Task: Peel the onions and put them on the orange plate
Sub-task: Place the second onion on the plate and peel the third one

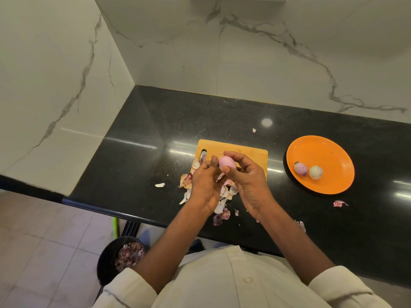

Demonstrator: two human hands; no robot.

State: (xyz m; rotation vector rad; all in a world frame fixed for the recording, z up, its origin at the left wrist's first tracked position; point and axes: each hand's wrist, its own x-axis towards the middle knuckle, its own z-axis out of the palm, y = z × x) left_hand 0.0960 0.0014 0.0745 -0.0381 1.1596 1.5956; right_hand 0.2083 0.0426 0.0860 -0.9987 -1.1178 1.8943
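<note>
Item: pink peeled onion [227,162], held up above the near edge of the wooden cutting board [244,153]. The right hand [249,181] grips it, thumb on the near side and fingers [233,154] curled over the top. The left hand [205,182] is just beside it, its fingers bent and the thumb touching the onion's left side; whether it pinches a strip of skin cannot be told.

Peels: a heap of loose onion skins [222,202], white and purple, lies on the black worktop [138,170] under both hands and against the board's left corner. Stray flakes [339,203] lie well apart to left and right.

Orange plate [329,152]: on the worktop to the right of the board, apart from it. Two peeled onions [308,170] sit on its near left part, touching each other.

Floor level, lower left: a dark round bin [106,258] holding purple skins.

Walls: white marble with grey veins.
</note>
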